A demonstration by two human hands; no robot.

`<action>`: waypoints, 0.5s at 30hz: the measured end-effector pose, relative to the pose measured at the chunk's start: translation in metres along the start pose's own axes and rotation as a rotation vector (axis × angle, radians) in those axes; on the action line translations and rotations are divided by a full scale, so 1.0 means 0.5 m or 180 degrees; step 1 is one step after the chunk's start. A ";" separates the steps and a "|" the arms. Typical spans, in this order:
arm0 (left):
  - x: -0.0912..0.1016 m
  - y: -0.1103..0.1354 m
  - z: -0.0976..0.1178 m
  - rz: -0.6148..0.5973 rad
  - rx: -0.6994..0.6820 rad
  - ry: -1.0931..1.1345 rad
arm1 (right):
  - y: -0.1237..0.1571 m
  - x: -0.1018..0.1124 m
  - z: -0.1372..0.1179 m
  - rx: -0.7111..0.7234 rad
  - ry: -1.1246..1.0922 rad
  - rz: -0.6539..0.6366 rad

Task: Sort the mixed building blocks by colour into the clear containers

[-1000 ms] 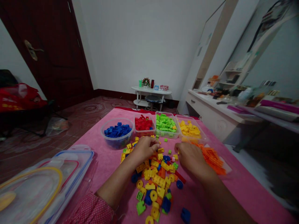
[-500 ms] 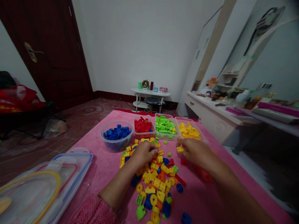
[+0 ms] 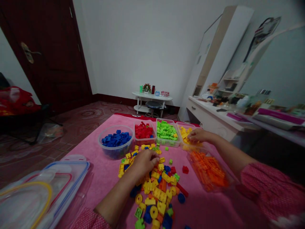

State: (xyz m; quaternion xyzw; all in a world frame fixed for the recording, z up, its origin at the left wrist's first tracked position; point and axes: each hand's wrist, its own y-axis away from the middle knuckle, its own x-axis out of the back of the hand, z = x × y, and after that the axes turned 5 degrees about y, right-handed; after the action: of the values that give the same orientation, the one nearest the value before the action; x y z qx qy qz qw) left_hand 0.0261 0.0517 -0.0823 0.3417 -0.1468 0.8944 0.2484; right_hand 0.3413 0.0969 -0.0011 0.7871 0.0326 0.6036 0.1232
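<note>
My left hand (image 3: 145,162) rests over the upper part of a mixed brick pile (image 3: 160,194), mostly yellow with some blue, orange, red and green. Its thumb and fingers are curled together, and what they hold, if anything, is hidden. My right hand (image 3: 199,135) is over the clear box of yellow bricks (image 3: 185,133), fingers bent down and close together at the bricks. Whether a brick is still between them I cannot make out. Beside it stand a box of green bricks (image 3: 166,130) and, nearer me, a box of orange bricks (image 3: 209,170).
Farther left are a box of red bricks (image 3: 143,130) and a round tub of blue bricks (image 3: 116,139). Clear lids (image 3: 64,178) with coloured seals lie at the left edge of the pink-covered table (image 3: 95,140). A loose red brick (image 3: 185,169) lies near the orange box.
My right hand, which held a yellow brick between pile and boxes, has moved forward over the yellow box, uncovering the orange box. My left hand stays at the pile. The view has shifted slightly.
</note>
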 end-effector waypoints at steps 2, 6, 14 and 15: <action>-0.001 0.001 0.002 0.0008 0.0025 0.0005 | -0.015 -0.019 0.006 -0.0002 0.0003 -0.0145; -0.004 0.001 0.001 0.0039 0.0041 0.0053 | -0.055 -0.047 0.016 0.0065 0.0098 0.0087; -0.001 0.003 0.005 0.0000 0.0118 0.0043 | -0.112 -0.038 -0.008 0.0313 0.0565 0.0964; 0.000 0.004 0.006 -0.0018 0.0137 0.0036 | -0.114 -0.036 -0.018 0.0336 0.0614 0.1005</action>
State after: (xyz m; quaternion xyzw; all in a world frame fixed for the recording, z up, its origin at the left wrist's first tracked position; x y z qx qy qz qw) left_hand 0.0268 0.0488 -0.0801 0.3423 -0.1252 0.8986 0.2443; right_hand 0.3333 0.1497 -0.0293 0.7262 -0.0480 0.6855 -0.0181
